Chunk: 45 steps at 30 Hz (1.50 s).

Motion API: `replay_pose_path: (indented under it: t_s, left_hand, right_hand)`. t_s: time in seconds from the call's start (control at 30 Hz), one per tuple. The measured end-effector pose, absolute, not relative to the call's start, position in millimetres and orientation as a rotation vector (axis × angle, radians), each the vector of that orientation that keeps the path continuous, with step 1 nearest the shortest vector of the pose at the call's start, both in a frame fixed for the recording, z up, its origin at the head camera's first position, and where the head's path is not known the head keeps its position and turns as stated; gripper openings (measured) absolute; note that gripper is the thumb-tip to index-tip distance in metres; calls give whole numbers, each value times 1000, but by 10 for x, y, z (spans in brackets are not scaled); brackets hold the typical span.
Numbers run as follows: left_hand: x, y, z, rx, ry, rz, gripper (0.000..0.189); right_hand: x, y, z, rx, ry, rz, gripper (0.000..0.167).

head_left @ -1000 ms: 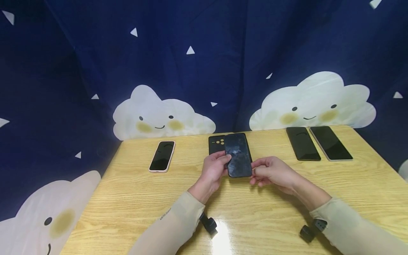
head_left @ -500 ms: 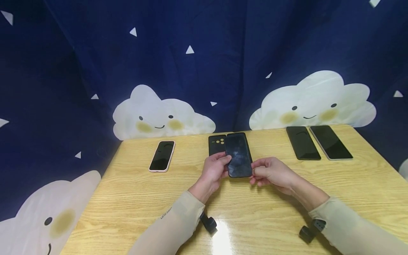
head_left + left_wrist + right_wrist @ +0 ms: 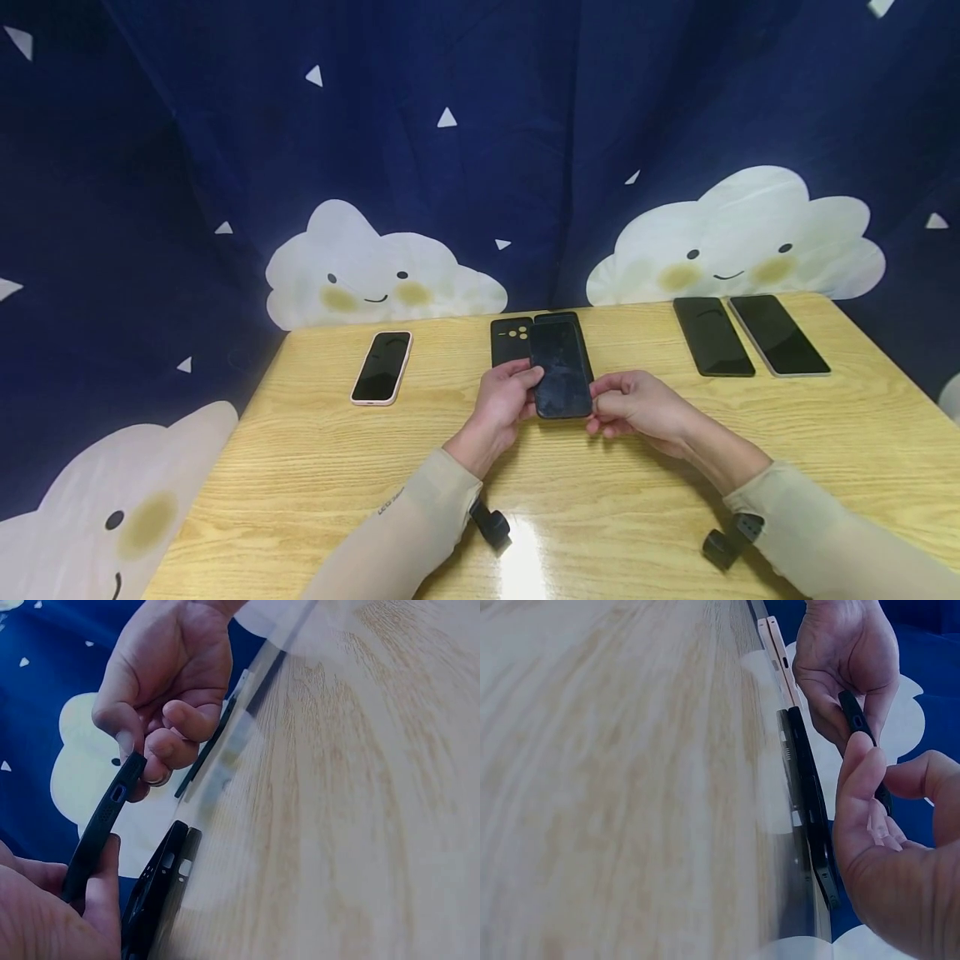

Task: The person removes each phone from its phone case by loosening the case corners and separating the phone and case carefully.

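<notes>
My left hand grips a black smartphone by its left side, thumb on the dark screen. At the lower right corner, the thumb and forefinger of my right hand pinch the edge. The phone is held above the table; its bottom edge with the charging port shows in the left wrist view. Behind it lie two black phone cases: the left case has camera holes, and the right case is mostly covered by the phone. In the right wrist view, my right fingers partly hide the phone.
A phone in a pink case lies on the wooden table at left. Toward the back right, a black phone lies beside a silver-edged phone. A blue curtain hangs behind the table's far edge.
The phone's top edge has come slightly lower, showing more of the right case behind it. Both hands have stayed nearly where they were, still holding the phone.
</notes>
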State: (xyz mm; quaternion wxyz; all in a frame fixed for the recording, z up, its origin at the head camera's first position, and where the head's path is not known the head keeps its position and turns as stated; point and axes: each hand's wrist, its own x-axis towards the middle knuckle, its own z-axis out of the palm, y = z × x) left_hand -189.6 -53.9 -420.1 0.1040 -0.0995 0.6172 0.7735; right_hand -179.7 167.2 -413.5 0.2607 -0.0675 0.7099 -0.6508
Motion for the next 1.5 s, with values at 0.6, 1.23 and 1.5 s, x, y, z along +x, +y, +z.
replay_pose_path:
  t_s: [0.6,1.23,1.5]
  left_hand:
    - [-1905,-532,-4190,-342,1825,2269,29]
    - [-1902,-512,-4140,-319,1846,2334,31]
    - [-1877,-501,-4139,-338,1816,2340,27]
  right_hand:
    - [-1816,1674,-4148,-228,1913,-1767,36]
    - [-1878,1702,-4074,-207,2024,-1837,31]
    - [-1963,1683,-4040,-163,2090,-1820,35]
